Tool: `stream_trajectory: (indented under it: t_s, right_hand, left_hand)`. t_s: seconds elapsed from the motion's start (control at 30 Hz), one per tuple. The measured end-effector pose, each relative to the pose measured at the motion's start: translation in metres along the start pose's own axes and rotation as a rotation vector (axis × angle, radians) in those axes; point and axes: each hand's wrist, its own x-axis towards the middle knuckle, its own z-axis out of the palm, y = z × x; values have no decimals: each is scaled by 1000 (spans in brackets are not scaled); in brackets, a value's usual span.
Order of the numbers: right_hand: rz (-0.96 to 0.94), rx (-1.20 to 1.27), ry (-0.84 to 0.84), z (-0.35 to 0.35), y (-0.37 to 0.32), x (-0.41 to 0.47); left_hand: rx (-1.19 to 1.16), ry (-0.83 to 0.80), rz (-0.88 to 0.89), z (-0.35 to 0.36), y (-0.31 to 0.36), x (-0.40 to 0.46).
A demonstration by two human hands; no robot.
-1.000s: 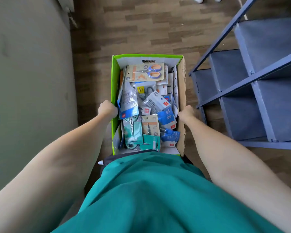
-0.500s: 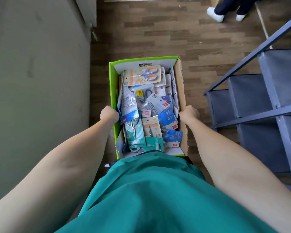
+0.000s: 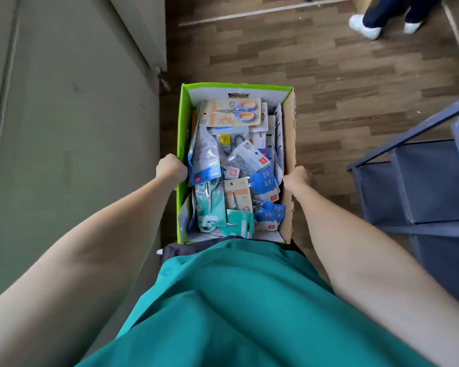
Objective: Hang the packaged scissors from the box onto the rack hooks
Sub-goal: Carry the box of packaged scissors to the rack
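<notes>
floor: brown wood-look planks | on it: blue shelf unit at right, someone's white shoes far end

The box is rough brown cardboard with a torn edge. The scissor packs are shiny plastic and card. The floor looks like wood.
</notes>
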Motion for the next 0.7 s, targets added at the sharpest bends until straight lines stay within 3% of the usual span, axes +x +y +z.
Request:
stream_trajectory:
  t_s: [0.3,0.7]
  right_hand:
    - [66,20,10,-1,-52,31]
    - [331,237,102,17,-153,62]
  left_hand:
    - [11,-56,6,-17,23,75]
    - [82,-187,256,-91,93,220]
